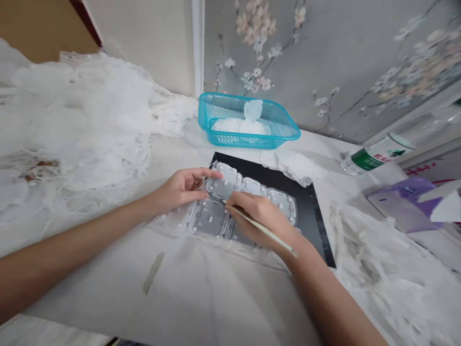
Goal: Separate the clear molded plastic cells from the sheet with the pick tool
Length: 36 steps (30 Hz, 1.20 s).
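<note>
A translucent plastic sheet (pixel 211 218) with several rounded-square moulded pieces lies partly over a black board (pixel 306 216). My left hand (pixel 189 187) rests at the sheet's upper left. Its index finger is stretched along a piece and its thumb lies apart, below, touching the edge; the other fingers curl under. My right hand (pixel 257 214) is closed in a pen-like grip round a thin, pale stick-like tool (pixel 264 229). The tool's working end is at the gap between two pieces, near my left thumb, and is too small to make out. Its shaft slants back over my right wrist.
A blue plastic basket (pixel 248 142) with white pieces stands behind the board. Loose translucent pieces (pixel 291 165) lie at the board's back edge. White plastic scraps pile up at left (pixel 82 105) and right (pixel 392 274). A bottle (pixel 378 154) and purple tissue pack (pixel 405 202) are at right.
</note>
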Motion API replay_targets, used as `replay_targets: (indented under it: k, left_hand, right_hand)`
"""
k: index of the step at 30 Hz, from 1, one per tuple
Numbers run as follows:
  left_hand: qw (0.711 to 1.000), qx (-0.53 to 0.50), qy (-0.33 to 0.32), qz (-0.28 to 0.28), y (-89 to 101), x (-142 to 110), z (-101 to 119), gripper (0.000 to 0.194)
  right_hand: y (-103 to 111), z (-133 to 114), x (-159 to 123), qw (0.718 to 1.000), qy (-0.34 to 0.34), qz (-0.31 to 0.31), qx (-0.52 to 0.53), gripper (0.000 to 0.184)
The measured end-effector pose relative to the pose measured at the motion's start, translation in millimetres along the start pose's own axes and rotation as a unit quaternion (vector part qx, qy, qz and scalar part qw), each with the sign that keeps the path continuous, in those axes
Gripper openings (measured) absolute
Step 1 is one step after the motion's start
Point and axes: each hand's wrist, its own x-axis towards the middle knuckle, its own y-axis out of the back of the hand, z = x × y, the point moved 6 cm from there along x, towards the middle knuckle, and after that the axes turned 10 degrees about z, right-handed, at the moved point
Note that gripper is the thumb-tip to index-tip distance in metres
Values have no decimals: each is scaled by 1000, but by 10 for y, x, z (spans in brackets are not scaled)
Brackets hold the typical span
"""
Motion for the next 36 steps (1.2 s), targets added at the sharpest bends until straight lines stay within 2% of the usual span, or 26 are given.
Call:
replay_targets:
  k: [20,24,27,32,34,36]
  left_hand:
    - [1000,2,-17,-13,-9,20,-61,42]
    - [1000,1,-8,-14,-7,16,-58,42]
    - [1000,-13,2,-20,-5,2,-39,43]
    - [999,-44,11,-27,-2,-18,-28,43]
    - [998,-55,20,-19,5,-15,-37,41]
    - [997,-74,31,-3,18,-4,-45,40]
  right_hand:
    - [61,13,20,998,-25,-30,49,16]
    - [47,-5,20,999,-22,-26,23,16]
    - [-28,-19,7,999,4,-10,-44,13]
    - [-191,-68,-22,978,108,51,-171,13]
    - [-208,-81,-45,971,134,83,-182,15]
    - [-167,-94,-92,969,150,132,-147,16]
